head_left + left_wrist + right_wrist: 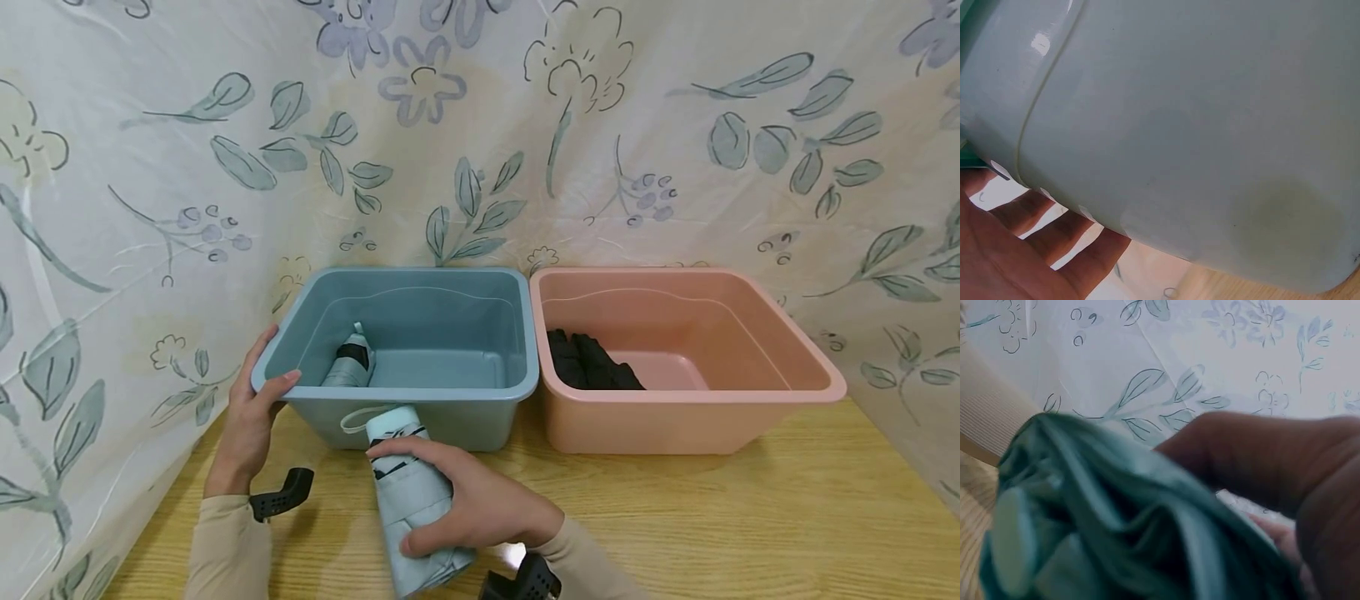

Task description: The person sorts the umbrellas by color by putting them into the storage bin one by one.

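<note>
My right hand (480,496) grips a folded pale blue-green umbrella (412,500), fingers and thumb spread across its body. The umbrella slants in front of the blue bin (420,393), its capped end and wrist loop towards the bin's front wall. In the right wrist view, the umbrella's gathered cloth (1116,487) fills the lower left, beside my thumb. My left hand (251,421) holds the blue bin's left front corner, thumb over the rim and fingers along the outside. Inside that bin leans another light blue umbrella (351,360) with a black band.
Right beside the blue bin stands a pink bin (690,397) with black folded cloth-like things (592,362) at its left end. Both bins stand on a wooden table (675,517), against a flower-printed sheet (480,125) that hangs behind and to the left.
</note>
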Demonstrator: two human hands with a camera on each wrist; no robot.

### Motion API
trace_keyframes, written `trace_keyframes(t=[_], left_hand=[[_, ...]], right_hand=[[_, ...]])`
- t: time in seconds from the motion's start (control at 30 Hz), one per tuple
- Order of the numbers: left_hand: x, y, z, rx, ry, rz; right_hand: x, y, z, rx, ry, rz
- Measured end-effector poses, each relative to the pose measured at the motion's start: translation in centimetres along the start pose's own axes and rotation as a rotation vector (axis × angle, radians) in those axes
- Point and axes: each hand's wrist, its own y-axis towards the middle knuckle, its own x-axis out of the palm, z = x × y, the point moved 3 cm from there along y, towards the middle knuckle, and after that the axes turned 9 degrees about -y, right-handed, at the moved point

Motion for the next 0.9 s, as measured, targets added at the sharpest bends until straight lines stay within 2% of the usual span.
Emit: trace_keyframes(t=[0.2,0.47,0.63,0.83,0.9], left_hand=[[0.0,0.2,-0.1,-0.009,0.006,-0.002],[0.1,0.3,-0.1,0.019,-0.002,-0.008],[0.1,0.3,-0.1,0.027,0.003,-0.004],[0.0,0.1,-0.2,-0.006,0.013,0.015],[0.0,0.0,-0.2,0.0,0.008,0.016]], right_hand=[[-0.5,-0.2,-0.3,-0.004,0.039,0.031],[-0.6,-0.4,-0.3,-0.007,0.03,0.002],[-0.4,-0.6,-0.8,-0.006,0.006,-0.056],[0.0,-1.1,-2.0,-0.112,-0.018,-0.132],[0.0,-1.5,-2.5,-0.109,-0.011,-0.14]])
